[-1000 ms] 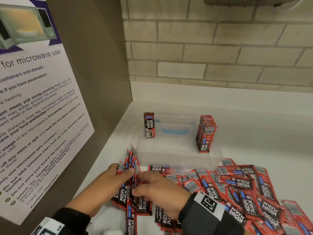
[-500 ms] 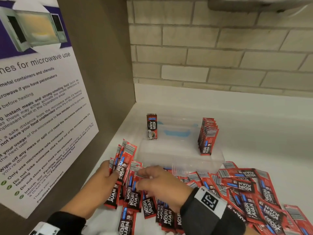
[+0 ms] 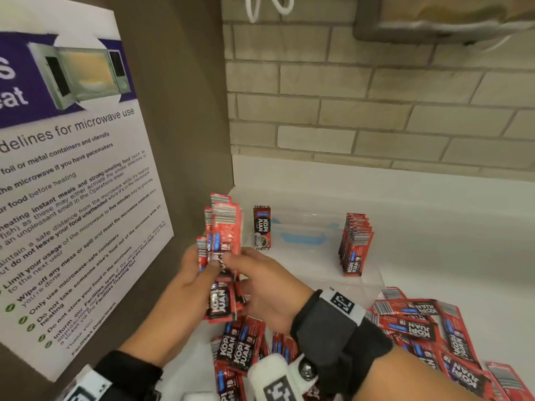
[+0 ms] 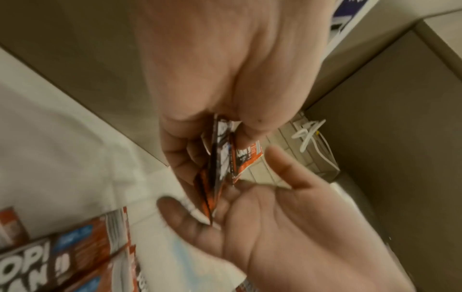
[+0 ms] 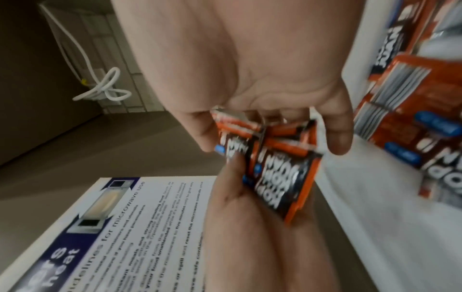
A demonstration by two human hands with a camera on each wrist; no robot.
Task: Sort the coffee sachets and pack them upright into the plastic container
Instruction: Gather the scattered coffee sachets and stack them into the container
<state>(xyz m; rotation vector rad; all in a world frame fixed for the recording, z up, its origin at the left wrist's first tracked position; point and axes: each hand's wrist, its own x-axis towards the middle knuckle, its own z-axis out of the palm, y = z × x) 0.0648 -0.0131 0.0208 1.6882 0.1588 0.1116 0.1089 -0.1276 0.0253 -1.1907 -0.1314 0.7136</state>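
Note:
Both hands hold one bundle of red Kopi Juan sachets (image 3: 223,241) upright above the counter, left of the clear plastic container (image 3: 373,280). My left hand (image 3: 199,269) grips the bundle from the left, fingers curled round it (image 4: 220,158). From the right, my right hand (image 3: 236,261) pinches it between thumb and fingers (image 5: 275,158). Inside the container one sachet (image 3: 262,227) stands at the left end and a row of upright sachets (image 3: 354,244) stands at the right end. Loose sachets (image 3: 428,325) lie in a heap on the white counter.
A brown side panel with a microwave-use poster (image 3: 72,198) stands close on the left. A brick wall (image 3: 376,111) is behind, with a white cable (image 3: 269,7) hanging above. More loose sachets (image 3: 243,348) lie under my right wrist.
The fanned sachets that lay low on the counter have been gathered into one tighter bundle and lifted up and away from me. The head view has tilted up.

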